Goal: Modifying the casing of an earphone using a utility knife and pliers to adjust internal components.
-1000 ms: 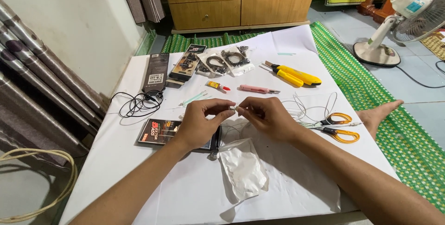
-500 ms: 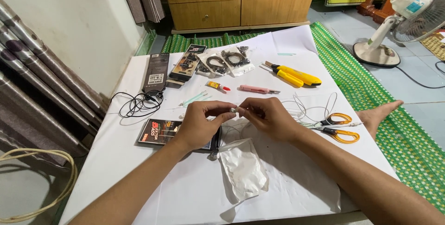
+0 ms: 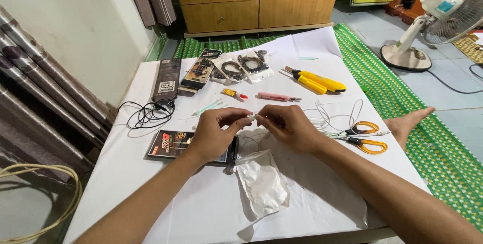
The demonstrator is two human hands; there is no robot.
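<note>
We've got the left hand and right hand meeting fingertip to fingertip, both pinched shut on a tiny white earbud piece above the white tabletop. Its thin white wire trails off right toward orange scissors. A clear plastic pouch lies just below, empty as far as we can tell. Farther back: pink pen, yellow cutters, black cable.

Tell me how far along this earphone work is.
Done: the tools lie out, scissors, yellow cutter, glue tube, and a clear bag lies flat by the wrists. In hand: left hand and right hand pinch a small white piece. Left: the white wire lies loose; black earphones lie apart.
</note>
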